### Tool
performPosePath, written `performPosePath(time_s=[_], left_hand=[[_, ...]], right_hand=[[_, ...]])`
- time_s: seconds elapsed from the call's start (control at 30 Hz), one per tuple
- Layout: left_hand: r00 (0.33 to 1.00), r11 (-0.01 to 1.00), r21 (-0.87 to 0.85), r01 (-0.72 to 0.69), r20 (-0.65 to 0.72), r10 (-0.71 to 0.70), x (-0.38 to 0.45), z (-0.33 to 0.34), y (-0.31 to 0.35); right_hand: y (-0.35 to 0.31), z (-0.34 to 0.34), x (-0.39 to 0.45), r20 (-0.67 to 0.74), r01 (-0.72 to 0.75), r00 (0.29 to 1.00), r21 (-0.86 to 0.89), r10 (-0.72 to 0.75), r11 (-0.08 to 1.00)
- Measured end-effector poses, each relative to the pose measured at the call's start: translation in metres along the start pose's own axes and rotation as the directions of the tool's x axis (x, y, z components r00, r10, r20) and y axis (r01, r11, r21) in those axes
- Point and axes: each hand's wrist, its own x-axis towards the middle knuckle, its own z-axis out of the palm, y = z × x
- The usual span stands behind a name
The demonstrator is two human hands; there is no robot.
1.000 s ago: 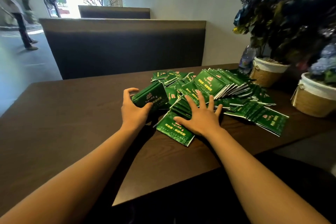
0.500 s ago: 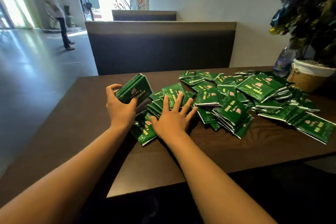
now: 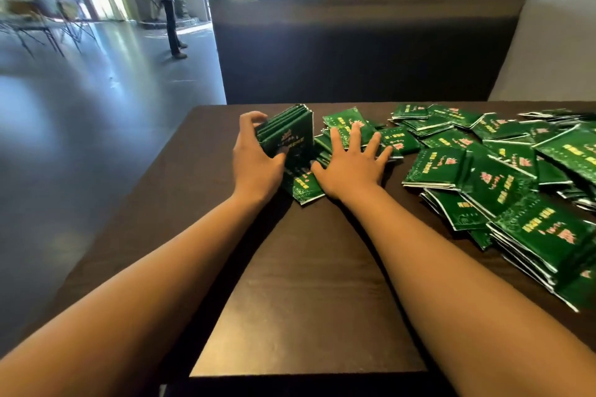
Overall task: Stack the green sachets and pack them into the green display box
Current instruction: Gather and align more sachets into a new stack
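The green display box is nowhere in view, and the pile of loose sachets [image 3: 503,171] runs off the right edge of the picture, cut off there. Left hand [image 3: 254,161] grips a stack of sachets [image 3: 288,135], tilted up on edge near the table's far left corner; its thumb side is partly hidden behind the stack. Right hand [image 3: 350,167] lies flat, fingers spread, pressing on sachets beside it. Bare dark table [image 3: 306,284] lies open toward the near edge.

Held stack [image 3: 288,135] left of loose sachets [image 3: 503,177], all on table [image 3: 306,284]
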Motion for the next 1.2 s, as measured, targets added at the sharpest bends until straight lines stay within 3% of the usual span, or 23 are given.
performPosePath(time_s=[0.23,0.4,0.53,0.7,0.77,0.9,1.07,1.2], left_hand=[[0.996,0.998,0.01,0.065,0.068,-0.066,0.029,0.031,-0.016],[0.992,0.988,-0.09,0.124,0.007,-0.124,0.034,0.023,-0.022],[0.99,0.983,-0.124,0.135,0.059,-0.129,0.031,-0.003,-0.028],[0.985,0.999,-0.023,0.027,0.173,-0.023,0.022,-0.04,-0.036],[0.985,1.0,0.004,0.016,0.173,-0.017,0.021,-0.05,-0.042],[0.976,0.998,-0.018,0.058,0.21,-0.053,0.028,-0.063,-0.053],[0.931,0.929,-0.214,0.303,0.272,-0.241,0.026,-0.067,-0.058],[0.92,0.924,-0.227,0.308,0.317,-0.229,0.027,-0.066,-0.056]], right_hand=[[0.011,0.01,0.021,-0.085,-0.003,0.996,0.071,0.009,0.997],[0.016,0.004,0.021,-0.288,0.055,0.958,0.168,-0.004,0.984],[0.022,-0.003,0.023,-0.408,0.051,0.911,0.237,0.052,0.97],[0.031,0.0,0.025,-0.312,-0.042,0.943,0.238,0.117,0.97],[0.03,-0.004,0.025,-0.339,-0.022,0.935,0.25,0.109,0.968],[0.024,-0.007,0.021,-0.38,0.054,0.924,0.195,0.024,0.979],[0.019,-0.006,0.023,-0.345,0.023,0.938,0.139,0.027,0.99],[0.019,-0.007,0.023,-0.3,0.0,0.953,0.104,0.032,0.995]])
